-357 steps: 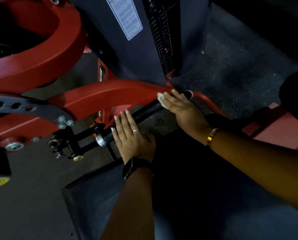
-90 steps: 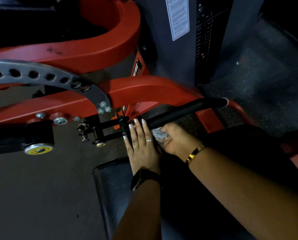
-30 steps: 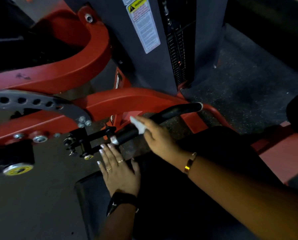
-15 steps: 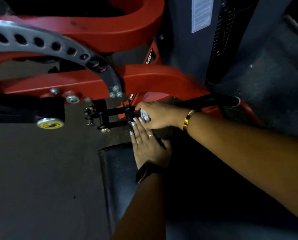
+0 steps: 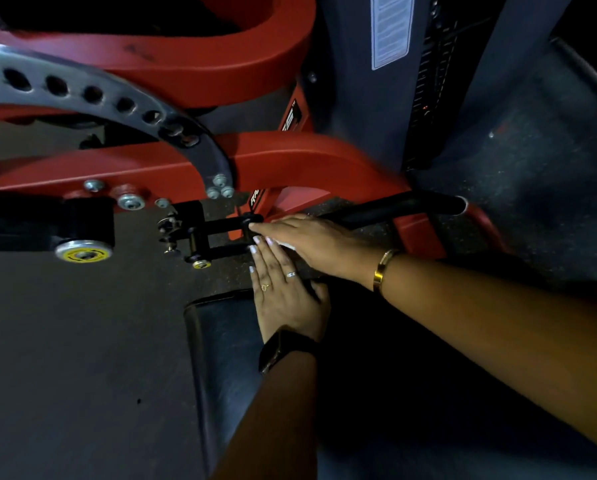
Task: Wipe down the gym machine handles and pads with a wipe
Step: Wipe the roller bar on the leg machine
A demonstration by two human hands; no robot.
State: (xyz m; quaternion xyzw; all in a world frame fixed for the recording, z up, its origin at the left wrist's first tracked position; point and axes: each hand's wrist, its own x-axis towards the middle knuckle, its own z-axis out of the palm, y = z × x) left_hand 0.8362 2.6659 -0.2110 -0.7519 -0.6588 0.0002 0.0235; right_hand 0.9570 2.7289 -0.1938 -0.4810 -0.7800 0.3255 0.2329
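Observation:
The black handle bar runs from the red frame on the right down-left to a black linkage. My right hand lies flat over the bar's left end, fingers stretched toward the linkage. It presses the white wipe on the bar, and only a sliver of wipe shows under the palm. My left hand rests flat on the front edge of the black seat pad. Its straight fingers point at the bar, just under the right hand.
The red machine frame and a grey perforated plate fill the upper left. The grey weight-stack tower stands behind. A black roller with a yellow end cap sits at left. Dark rubber floor lies below.
My right hand, curled round the bar's left end half a second ago, now lies flatter over it with the wipe beneath. The left hand has stayed on the pad edge.

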